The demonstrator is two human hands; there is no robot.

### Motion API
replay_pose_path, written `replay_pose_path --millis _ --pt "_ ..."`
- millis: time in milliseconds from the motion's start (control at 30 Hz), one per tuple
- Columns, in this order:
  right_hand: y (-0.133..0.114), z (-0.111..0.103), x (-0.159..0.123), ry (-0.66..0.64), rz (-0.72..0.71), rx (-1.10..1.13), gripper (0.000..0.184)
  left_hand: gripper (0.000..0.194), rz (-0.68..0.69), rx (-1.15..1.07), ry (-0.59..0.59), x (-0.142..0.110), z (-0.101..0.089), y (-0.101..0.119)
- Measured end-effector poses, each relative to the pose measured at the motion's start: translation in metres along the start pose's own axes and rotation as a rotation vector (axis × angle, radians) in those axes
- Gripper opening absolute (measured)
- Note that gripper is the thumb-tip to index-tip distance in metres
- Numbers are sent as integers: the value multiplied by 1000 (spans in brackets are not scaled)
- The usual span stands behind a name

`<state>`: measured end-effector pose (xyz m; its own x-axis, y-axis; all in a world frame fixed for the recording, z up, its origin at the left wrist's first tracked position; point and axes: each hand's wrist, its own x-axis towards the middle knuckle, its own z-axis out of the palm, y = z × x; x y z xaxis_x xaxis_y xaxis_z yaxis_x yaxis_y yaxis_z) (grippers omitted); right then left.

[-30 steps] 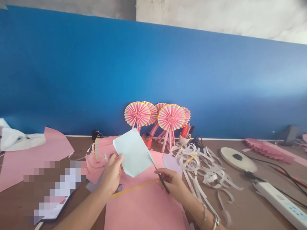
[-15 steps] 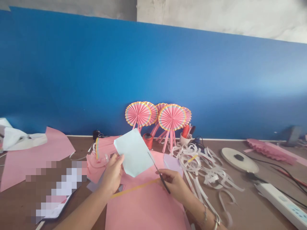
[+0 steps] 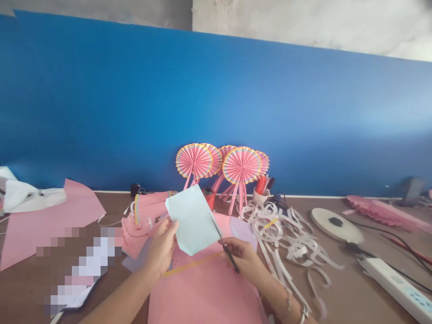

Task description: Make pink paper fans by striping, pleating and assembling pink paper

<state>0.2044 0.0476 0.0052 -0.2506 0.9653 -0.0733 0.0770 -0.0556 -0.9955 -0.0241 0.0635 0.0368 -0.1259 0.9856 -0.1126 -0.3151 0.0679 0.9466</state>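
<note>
My left hand point(image 3: 164, 243) pinches the left edge of a pale blue piece of paper point(image 3: 192, 220), thumb on top. The paper is raised above the table and has several straight, angled edges. In my right hand point(image 3: 241, 256) is a dark-handled pair of scissors point(image 3: 230, 257), its thin grey blades lying along the paper's right edge. Whether the blades are apart I cannot tell. Beneath both hands lies a large pink sheet point(image 3: 202, 297). A narrow yellow strip point(image 3: 194, 264) rests across it, between my hands.
Several pleated pink paper fans point(image 3: 242, 165) stand against the blue partition point(image 3: 135, 99). Curled white paper strips point(image 3: 270, 225) pile up on the right, near a round white lid point(image 3: 337, 225) and a power strip point(image 3: 398, 288). Folded pink paper point(image 3: 153, 207) lies at left.
My left hand and the pale blue paper have shifted slightly right and down, and the paper has turned a little. The scissors in my right hand stay almost in place at its right edge.
</note>
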Motion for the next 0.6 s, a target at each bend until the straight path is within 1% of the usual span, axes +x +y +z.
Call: replay_pose_path --millis 100,233,467,600 --pt "2 -1 1 -5 2 18 34 38 -63 -46 -57 -3 3 -1" --pt "-1 0 0 -18 -9 31 32 40 -46 -59 -71 -2 3 -7" --pt "-5 1 -1 8 6 10 31 40 -75 -72 -72 -3 2 -8" --pt "-4 1 -1 18 11 11 29 46 -87 -128 -60 -3 4 -7"
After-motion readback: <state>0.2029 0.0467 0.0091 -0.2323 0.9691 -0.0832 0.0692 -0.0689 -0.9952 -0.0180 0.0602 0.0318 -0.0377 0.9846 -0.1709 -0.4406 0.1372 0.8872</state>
